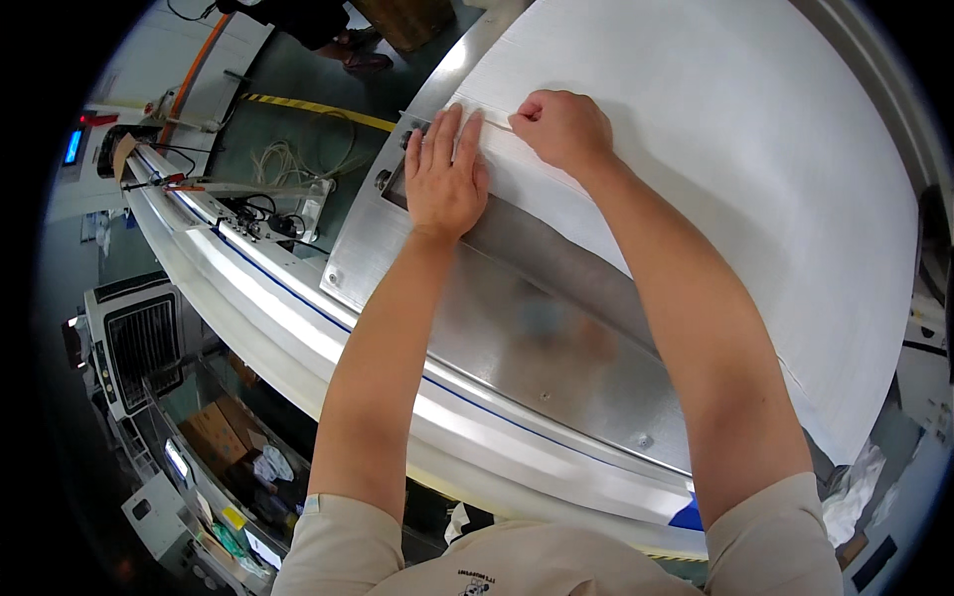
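Observation:
A large white sheet [735, 129], fabric or paper-like, lies over a metal worktable and covers most of its far and right side. My left hand [445, 184] rests flat, fingers stretched out, across the sheet's left corner and the bare metal beside it. To its right my right hand [564, 127] is closed in a pinch just above the sheet, near a thin, tan-edged crease or slit. What its fingers hold, if anything, is hidden. Between my forearms runs a dark grey recessed strip [566, 263], partly covered by the sheet's wavy edge.
A shiny metal plate [527, 323] borders the strip on my side. Nearer still runs a long white rail [477, 427] with a blue line. Cables and fittings [268, 219] stand at the left. Cardboard boxes [214, 437] sit lower left. Another person's legs [333, 40] show at the top.

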Demonstrator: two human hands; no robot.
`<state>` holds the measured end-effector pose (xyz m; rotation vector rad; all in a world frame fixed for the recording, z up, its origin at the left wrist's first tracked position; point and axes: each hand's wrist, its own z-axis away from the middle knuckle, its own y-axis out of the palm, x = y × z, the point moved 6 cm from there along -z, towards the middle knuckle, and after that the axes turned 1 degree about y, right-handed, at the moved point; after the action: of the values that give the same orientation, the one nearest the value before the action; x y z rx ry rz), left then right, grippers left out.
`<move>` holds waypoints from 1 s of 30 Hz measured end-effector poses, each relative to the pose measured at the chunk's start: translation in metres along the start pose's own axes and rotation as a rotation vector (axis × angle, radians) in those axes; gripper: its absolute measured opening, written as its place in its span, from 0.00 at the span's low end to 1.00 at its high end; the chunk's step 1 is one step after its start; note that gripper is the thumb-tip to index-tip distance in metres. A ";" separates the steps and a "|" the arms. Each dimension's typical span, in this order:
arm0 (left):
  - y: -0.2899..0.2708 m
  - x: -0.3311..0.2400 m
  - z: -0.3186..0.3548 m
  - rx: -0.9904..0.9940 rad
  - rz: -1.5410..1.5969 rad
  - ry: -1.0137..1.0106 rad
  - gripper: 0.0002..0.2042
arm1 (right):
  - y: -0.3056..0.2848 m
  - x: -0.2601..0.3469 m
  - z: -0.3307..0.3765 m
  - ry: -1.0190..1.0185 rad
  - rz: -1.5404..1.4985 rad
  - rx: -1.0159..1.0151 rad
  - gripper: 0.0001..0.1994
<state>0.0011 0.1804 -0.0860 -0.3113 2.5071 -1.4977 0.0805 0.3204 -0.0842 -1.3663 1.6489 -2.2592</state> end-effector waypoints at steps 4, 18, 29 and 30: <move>-0.002 0.008 0.004 -0.013 -0.006 0.064 0.20 | -0.001 0.002 0.000 -0.004 0.033 -0.003 0.09; -0.016 0.014 -0.023 0.669 -0.111 0.398 0.22 | -0.102 -0.135 0.235 0.134 0.363 -0.328 0.15; 0.053 0.031 -0.043 0.862 -0.640 0.527 0.12 | -0.327 -0.441 0.517 0.751 0.687 -0.220 0.28; 0.061 0.034 -0.044 0.838 -0.583 0.488 0.12 | -0.342 -0.466 0.538 0.807 0.736 -0.196 0.29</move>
<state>-0.0489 0.2360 -0.1215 -0.6032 1.8567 -2.9790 0.8692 0.2903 -0.0778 0.2745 2.0966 -2.2636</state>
